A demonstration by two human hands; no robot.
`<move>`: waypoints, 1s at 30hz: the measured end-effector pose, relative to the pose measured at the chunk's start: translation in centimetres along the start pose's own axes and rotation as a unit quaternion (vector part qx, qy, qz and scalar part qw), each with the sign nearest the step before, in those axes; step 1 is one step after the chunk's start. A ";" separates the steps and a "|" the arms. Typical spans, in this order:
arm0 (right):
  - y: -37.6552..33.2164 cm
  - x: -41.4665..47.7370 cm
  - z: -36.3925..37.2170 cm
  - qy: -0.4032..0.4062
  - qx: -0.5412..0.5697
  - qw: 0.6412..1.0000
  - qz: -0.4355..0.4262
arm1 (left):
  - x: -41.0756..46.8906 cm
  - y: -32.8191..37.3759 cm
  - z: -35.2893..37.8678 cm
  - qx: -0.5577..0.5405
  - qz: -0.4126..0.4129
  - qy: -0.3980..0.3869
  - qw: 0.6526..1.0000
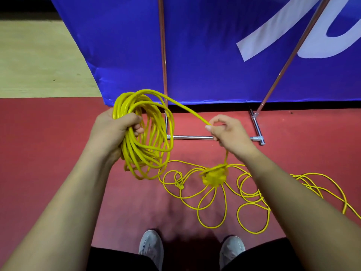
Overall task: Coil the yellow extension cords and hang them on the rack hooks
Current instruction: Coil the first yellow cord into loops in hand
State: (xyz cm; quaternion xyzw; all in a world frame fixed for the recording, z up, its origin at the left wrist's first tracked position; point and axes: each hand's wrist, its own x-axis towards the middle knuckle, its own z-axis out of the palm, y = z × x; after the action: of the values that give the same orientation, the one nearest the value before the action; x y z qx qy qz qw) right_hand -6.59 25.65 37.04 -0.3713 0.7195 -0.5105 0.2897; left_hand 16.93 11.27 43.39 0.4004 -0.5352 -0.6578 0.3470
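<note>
My left hand (115, 128) grips a thick coil of yellow extension cord (150, 145), with several loops hanging below the fist. One strand runs from the top of the coil across to my right hand (227, 132), which pinches it between thumb and fingers. Below that hand the cord drops to a blurred yellow lump, perhaps a plug or knot (214, 176), swinging above the floor. Loose yellow cord (252, 194) lies in tangled loops on the red floor to the right. The rack's chrome base bar (193, 137) and two upright poles (163, 55) stand just behind my hands; no hooks show.
A blue banner (205, 45) hangs behind the rack poles. Red floor mat (48, 153) lies underfoot, with pale wooden floor (39, 55) at the far left. My grey shoes (151, 247) stand at the bottom, close to the loose loops.
</note>
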 end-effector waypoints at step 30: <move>-7.8 -3.0 0.0 -0.214 -0.061 0.973 -0.061 | -2.6 -1.0 3.4 0.025 -0.047 -0.171 0.984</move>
State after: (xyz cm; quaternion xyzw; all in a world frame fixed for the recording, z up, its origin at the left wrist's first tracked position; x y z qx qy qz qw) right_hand -3.07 26.55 44.57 -0.5323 0.6465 -0.3910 0.3817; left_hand 14.99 15.17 43.15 0.3150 -0.5837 -0.7186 0.2090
